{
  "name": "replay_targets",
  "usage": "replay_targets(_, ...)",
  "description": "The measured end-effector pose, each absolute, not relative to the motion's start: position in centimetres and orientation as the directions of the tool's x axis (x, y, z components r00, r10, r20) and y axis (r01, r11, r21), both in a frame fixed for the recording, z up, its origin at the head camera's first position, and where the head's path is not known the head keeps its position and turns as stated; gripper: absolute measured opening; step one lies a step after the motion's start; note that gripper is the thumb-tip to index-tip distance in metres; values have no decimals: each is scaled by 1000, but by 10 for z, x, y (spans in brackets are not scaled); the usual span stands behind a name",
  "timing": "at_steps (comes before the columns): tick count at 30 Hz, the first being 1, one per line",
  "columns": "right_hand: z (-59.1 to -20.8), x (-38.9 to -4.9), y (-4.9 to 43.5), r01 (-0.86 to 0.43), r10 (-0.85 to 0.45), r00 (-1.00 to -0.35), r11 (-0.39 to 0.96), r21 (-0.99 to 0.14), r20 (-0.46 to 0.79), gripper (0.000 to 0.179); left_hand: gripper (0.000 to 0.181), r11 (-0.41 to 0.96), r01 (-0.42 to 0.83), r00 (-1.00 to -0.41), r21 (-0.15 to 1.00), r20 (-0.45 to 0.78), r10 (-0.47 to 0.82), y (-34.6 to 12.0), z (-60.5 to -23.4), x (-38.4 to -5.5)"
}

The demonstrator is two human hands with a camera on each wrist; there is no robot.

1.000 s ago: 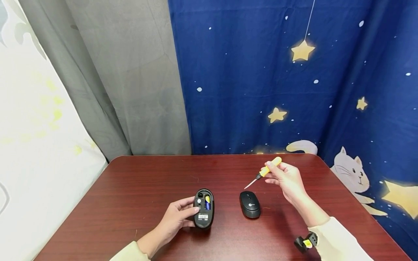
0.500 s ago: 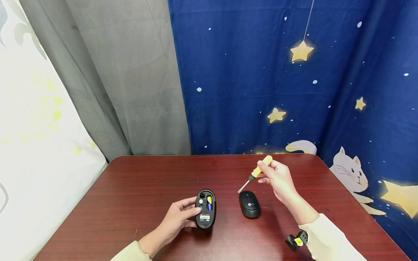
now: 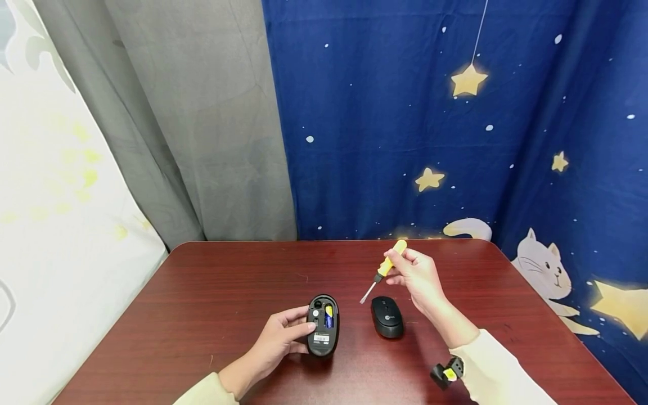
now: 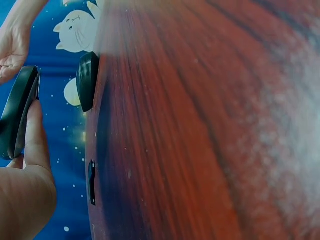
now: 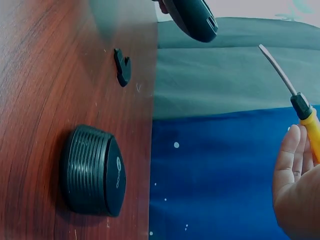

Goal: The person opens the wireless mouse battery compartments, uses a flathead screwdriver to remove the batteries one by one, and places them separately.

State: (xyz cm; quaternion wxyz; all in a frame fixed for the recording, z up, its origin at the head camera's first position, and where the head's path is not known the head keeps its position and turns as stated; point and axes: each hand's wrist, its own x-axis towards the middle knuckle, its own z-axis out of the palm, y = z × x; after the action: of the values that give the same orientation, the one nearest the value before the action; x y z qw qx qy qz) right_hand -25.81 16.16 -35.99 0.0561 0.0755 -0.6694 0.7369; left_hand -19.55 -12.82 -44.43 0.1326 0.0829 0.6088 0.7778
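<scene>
I find the left grip [image 3: 278, 333] closed about the upturned mouse [image 3: 322, 331], raised off the tabletop [image 3: 243, 281], battery [image 3: 329, 318] exposed. Farther off, the right grip [image 3: 419, 277] pinches a screwdriver [image 3: 386, 266], apart from that mouse. Step in hand, I judge: positioning the screwdriver; next calls for steady support and careful aim.

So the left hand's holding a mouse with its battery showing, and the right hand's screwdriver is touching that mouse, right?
Not touching: the right wrist view shows the screwdriver in the right hand clear of that mouse. The left hand does hold the mouse, battery showing.
</scene>
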Motion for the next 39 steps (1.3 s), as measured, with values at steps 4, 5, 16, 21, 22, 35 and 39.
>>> replay_targets(4,-361,-258,156,-195,-18,-980,-79,-978,197,36,54,-225,-105,-950,969,-31,310,-127,-444,-195)
replay_targets(5,-361,-258,155,-198,-19,-980,-75,-977,200,35,54,-224,-105,-950,969,-31,311,-126,-444,-195)
replay_targets(16,-359,-255,139,-190,9,-982,-25,-981,190,36,54,-214,-113,-950,970,-42,311,-122,-445,-196)
replay_targets(21,-359,-255,133,-192,18,-981,-10,-981,192,36,54,-216,-114,-948,970,-40,317,-122,-446,-196)
replay_targets(22,-359,-255,131,-197,16,-980,-12,-980,196,36,54,-216,-114,-948,970,-41,317,-122,-446,-196)
replay_targets(35,-366,-256,116,-334,-29,-943,51,-941,333,31,54,-218,-118,-944,969,-41,328,-120,-443,-193)
replay_targets(39,-361,-251,113,-361,-39,-932,74,-929,359,26,53,-223,-118,-942,968,-38,332,-119,-443,-193)
